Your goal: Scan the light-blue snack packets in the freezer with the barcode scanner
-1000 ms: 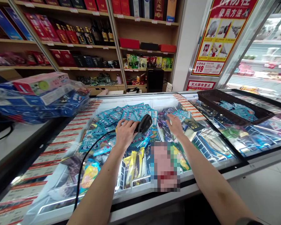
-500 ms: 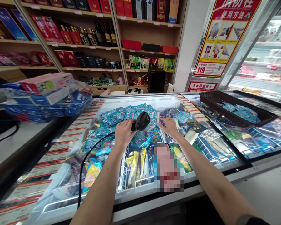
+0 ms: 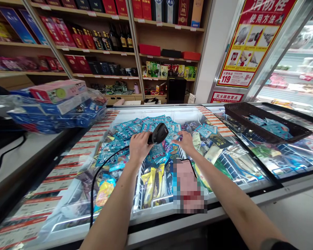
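Note:
My left hand (image 3: 138, 146) is closed round the handle of a black corded barcode scanner (image 3: 158, 133), held over an open chest freezer (image 3: 172, 111). The scanner's head points right, toward the pile of blue ice-cream packets (image 3: 135, 129) that fills the freezer's far half. My right hand (image 3: 184, 141) reaches in beside the scanner, fingers bent down onto the blue packets just right of it; what the fingers grip is hidden. Yellow wrapped bars (image 3: 151, 180) lie in a wire basket under my left forearm. The scanner's black cable (image 3: 94, 187) runs down along my left arm.
A black mesh basket (image 3: 297, 133) with a few blue packets sits on the freezer's glass lid at the right. Bagged blue and pink boxes (image 3: 54, 106) rest on the counter at the left. Shelves of boxed goods stand behind. A red poster (image 3: 253, 41) hangs on the right.
My right hand has slid left from the right compartment toward the scanner and now rests on the blue packets beside it. My left hand has lifted the scanner slightly.

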A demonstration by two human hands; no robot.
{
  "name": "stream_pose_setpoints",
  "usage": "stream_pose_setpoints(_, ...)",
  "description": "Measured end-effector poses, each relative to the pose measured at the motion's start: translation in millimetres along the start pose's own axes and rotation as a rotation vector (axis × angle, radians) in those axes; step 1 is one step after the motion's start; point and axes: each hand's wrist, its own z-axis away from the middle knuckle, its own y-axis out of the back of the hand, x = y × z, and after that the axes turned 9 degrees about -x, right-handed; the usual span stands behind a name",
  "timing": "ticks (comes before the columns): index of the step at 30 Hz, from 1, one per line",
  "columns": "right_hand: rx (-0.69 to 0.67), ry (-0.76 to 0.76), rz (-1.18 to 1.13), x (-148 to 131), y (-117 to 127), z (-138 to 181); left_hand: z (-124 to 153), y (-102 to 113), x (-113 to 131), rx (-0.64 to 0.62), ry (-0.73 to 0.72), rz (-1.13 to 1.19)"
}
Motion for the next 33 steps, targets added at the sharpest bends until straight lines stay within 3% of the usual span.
stream_pose_setpoints(4,0.008,-0.022,-0.357,14,16,-3,-1,1,3,-0.034,-0.034,-0.014)
stream_pose_setpoints(9,0.035,-0.027,-0.588,38,42,6,-2,-1,10,-0.079,-0.108,0.012)
stream_pose_setpoints(14,0.111,0.013,-0.653,58,48,10,-3,-6,20,-0.090,-0.164,0.046)
stream_pose_setpoints(21,0.172,-0.007,-0.649,63,42,8,-6,-8,39,-0.122,-0.226,0.116)
stream_pose_setpoints(33,0.204,-0.013,-0.594,63,45,7,-21,-12,50,-0.159,-0.157,0.111)
